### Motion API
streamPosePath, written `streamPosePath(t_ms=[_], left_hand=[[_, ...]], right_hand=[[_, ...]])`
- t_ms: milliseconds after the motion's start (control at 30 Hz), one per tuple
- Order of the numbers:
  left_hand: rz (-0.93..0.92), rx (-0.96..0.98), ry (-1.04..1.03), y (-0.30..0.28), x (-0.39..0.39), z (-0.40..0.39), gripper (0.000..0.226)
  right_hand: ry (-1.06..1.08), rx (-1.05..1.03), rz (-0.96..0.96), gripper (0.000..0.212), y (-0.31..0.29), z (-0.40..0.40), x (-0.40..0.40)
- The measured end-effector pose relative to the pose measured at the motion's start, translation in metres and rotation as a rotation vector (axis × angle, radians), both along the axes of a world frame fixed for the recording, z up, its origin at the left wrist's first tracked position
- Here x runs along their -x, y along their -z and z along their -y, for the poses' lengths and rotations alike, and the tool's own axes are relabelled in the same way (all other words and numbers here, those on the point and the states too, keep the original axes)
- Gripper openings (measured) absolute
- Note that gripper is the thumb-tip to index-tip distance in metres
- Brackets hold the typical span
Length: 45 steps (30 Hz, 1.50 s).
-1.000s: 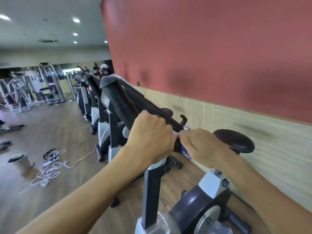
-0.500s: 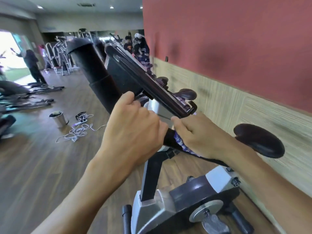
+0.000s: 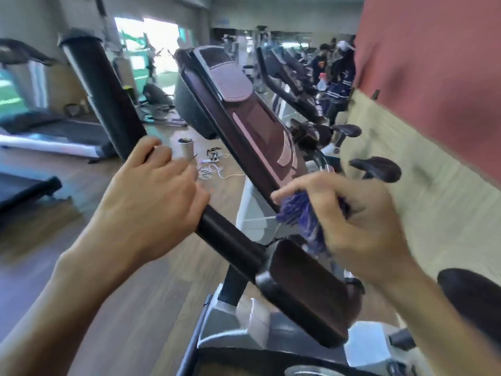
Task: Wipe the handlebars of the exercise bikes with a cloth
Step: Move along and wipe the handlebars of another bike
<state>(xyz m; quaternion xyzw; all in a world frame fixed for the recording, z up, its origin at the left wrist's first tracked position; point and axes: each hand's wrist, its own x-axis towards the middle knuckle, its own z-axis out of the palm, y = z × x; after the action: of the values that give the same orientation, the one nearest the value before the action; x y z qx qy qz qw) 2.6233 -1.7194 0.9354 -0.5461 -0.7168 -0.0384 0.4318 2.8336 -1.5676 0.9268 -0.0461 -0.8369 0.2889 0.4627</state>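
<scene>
The nearest exercise bike's black handlebar runs from upper left down to the centre. My left hand grips it around its middle. My right hand holds a bunched blue-purple cloth just below the lower edge of the bike's dark console, to the right of the bar. A flat black pad sits at the handlebar's lower end, beneath the cloth. The picture is blurred by motion.
More exercise bikes line the red and wood-panelled wall on the right, with saddles sticking out. Treadmills stand at left. A small bin and loose white cables lie on the wooden floor. People stand far back.
The view has swung left and moved closer to the console. My right hand with the cloth has come away from the bar near my left hand and moved right, under the console.
</scene>
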Motion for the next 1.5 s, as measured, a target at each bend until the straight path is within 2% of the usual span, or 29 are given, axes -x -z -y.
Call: streamPosePath(t_ms=[100, 200, 367, 467, 633, 900, 1033, 1167, 1267, 1367, 1433, 1500], left_hand=[[0.124, -0.037, -0.108, 0.005, -0.011, -0.002, 0.043], [0.178, -0.059, -0.133, 0.006, -0.018, -0.003, 0.039], [0.249, -0.078, -0.180, 0.009, -0.035, -0.006, 0.038], [0.268, -0.028, -0.192, 0.007, -0.038, -0.008, 0.037], [0.318, -0.042, -0.187, 0.011, -0.041, -0.009, 0.038], [0.396, -0.060, -0.155, 0.021, -0.050, -0.004, 0.037], [0.426, -0.061, -0.193, 0.020, -0.053, -0.007, 0.041], [0.441, -0.067, -0.263, 0.021, -0.056, -0.008, 0.043], [0.482, -0.110, -0.356, 0.020, -0.064, -0.015, 0.046], [0.538, -0.133, -0.431, 0.020, -0.073, -0.020, 0.047], [0.645, -0.175, -0.477, 0.019, -0.085, -0.028, 0.043], [0.785, -0.287, -0.502, 0.019, -0.105, -0.042, 0.036]], right_hand=[[-0.123, -0.174, 0.154, 0.046, 0.034, 0.006, 0.004], [-0.233, -0.254, 0.318, 0.058, 0.053, 0.009, 0.000], [-0.299, -0.489, 0.346, 0.059, 0.076, -0.013, -0.042], [-0.289, -0.476, 0.326, 0.058, 0.080, -0.011, -0.045], [-0.286, -0.466, 0.349, 0.061, 0.050, 0.018, -0.006], [-0.287, -0.448, 0.352, 0.062, 0.079, 0.002, -0.049], [-0.264, -0.430, 0.366, 0.066, 0.053, 0.016, -0.007], [-0.342, -0.468, 0.357, 0.072, 0.061, 0.010, -0.019], [-0.384, -0.567, 0.289, 0.075, 0.082, -0.007, -0.040], [-0.469, -0.611, 0.123, 0.062, 0.101, -0.027, -0.053], [-0.626, -0.489, 0.069, 0.050, 0.109, -0.044, -0.063], [-0.787, -0.209, 0.085, 0.043, 0.111, -0.070, -0.072]])
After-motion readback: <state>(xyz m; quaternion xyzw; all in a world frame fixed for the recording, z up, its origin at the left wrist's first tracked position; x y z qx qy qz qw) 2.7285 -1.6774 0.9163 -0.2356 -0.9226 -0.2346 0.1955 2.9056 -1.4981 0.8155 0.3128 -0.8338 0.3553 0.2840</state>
